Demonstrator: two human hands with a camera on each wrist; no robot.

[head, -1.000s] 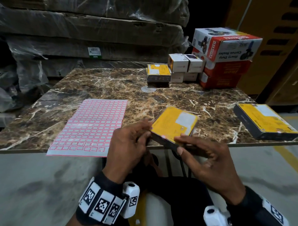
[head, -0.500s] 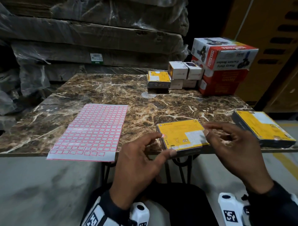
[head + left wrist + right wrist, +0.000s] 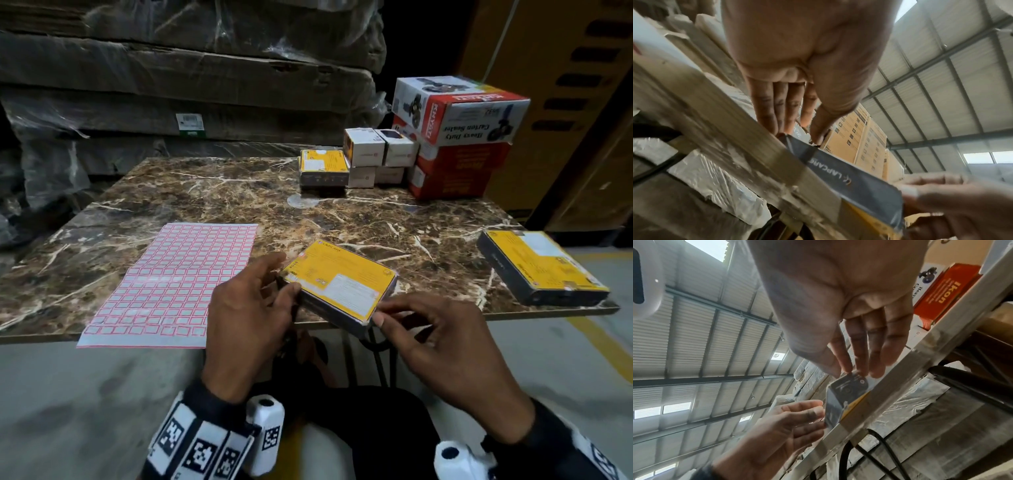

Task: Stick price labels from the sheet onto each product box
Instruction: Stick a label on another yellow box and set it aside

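Both my left hand (image 3: 250,308) and right hand (image 3: 442,346) pinch the yellow box (image 3: 339,281), label sheet (image 3: 171,281) lying just left of it

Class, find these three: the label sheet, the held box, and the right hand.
label sheet (image 3: 171,281), head view, middle of the red grid.
held box (image 3: 339,277), head view, yellow top face.
right hand (image 3: 455,356), head view, back of the hand.

The label sheet (image 3: 164,284) lies left of the held box (image 3: 339,281) at the table's (image 3: 212,195) near edge, seemingly overhanging it.
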